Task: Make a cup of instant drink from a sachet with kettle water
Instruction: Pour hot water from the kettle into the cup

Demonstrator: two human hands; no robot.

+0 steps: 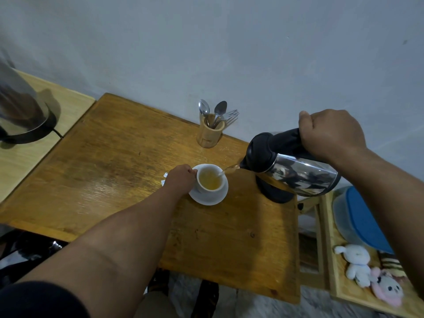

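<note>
Cup (210, 180) of white ceramic stands on its saucer (207, 198) near the middle of the wooden table (110, 161), already partly filled with a yellowish drink. At about three o'clock from it, the steel kettle (296, 173) is tilted with the spout down, and a thin stream of water falls into the cup. The right hand (332, 134) is wrapped tight around the black handle, high up, probably to control the tilt. The left hand (181, 177), at nine o'clock of the cup, pinches the cup's side or handle; I judge this keeps it steady against the stream. Small white pieces (164, 179), maybe the torn sachet, lie just behind this hand. A bamboo holder (210, 134) with spoons waits at twelve o'clock, useful for stirring.
</note>
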